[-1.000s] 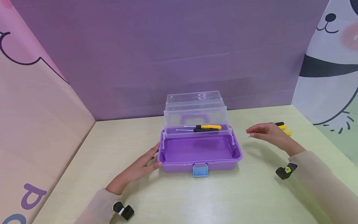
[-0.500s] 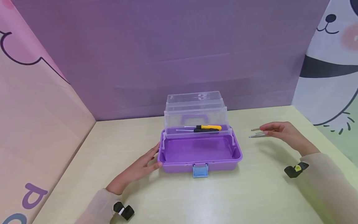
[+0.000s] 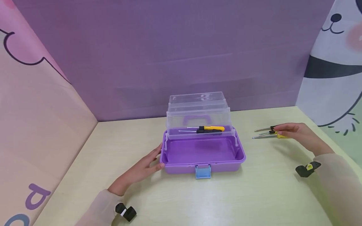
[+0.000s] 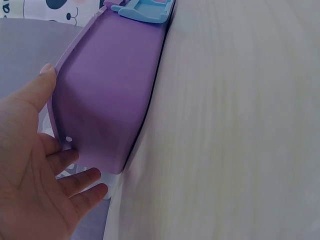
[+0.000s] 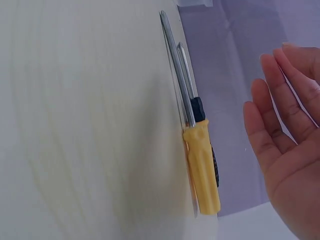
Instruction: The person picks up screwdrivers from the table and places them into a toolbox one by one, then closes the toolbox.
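My left hand (image 3: pixel 141 169) rests against the left end of a purple toolbox (image 3: pixel 181 169), thumb at its rim and fingers spread along the side. The toolbox stands with its clear lid and tray up. In the tray lie a yellow screwdriver (image 3: pixel 214 128) and a black screwdriver (image 3: pixel 209 131). To the right, my right hand (image 3: pixel 299 133) hovers over several screwdrivers on the table, fingers loosely bent and holding nothing. The right wrist view shows a yellow-handled screwdriver (image 5: pixel 202 170) nearest, with others partly hidden behind it. In the head view, the hand covers most of their handles.
A pale wooden table (image 3: pixel 226 201) bears everything. Behind it rises a purple backdrop (image 3: pixel 135 62), with printed panels at either side. A blue latch (image 3: pixel 203 172) hangs down at the toolbox's front. Each wrist wears a small black camera.
My right hand has moved right, away from the toolbox and over the screwdrivers, uncovering their shafts and part of the handles. My left hand keeps its place at the toolbox.
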`<state>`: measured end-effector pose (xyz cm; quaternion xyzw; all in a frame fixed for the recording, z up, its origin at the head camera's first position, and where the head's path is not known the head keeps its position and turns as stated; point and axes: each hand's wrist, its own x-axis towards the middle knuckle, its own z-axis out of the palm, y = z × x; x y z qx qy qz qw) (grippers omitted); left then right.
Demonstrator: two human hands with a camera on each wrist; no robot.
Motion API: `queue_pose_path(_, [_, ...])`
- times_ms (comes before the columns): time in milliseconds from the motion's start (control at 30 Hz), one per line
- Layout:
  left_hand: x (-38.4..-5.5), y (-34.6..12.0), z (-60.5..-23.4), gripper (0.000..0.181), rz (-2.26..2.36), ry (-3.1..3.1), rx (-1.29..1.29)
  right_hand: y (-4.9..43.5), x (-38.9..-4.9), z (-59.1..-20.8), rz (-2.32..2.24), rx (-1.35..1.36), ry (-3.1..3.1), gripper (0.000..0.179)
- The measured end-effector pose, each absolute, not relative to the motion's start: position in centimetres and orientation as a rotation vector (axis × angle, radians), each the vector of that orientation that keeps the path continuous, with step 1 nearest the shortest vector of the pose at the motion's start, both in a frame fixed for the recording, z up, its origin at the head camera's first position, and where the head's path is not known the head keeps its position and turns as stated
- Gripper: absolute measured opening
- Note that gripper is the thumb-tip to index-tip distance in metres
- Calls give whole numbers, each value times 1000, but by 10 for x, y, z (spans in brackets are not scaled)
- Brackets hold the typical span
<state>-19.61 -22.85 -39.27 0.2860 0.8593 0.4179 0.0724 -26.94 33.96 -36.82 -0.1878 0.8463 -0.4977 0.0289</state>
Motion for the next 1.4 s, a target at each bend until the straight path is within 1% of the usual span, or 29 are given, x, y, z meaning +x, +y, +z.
queue_pose_path(333, [-195,-228,-391,74,1262,2572,846,352,-275,-371,-1435,-440,2693,33])
queue_pose_path(800, [-195,-227,-392,74,1269,2571,860,366,-275,-375,-1390,-352,2759,36])
queue_pose_path(1033, [-196,-228,-392,74,1277,2563,860,371,-274,-373,-1322,-291,2816,41])
queue_pose_path(1400, [-195,-227,-391,74,1281,2558,849,374,-277,-375,-1288,-263,2820,40])
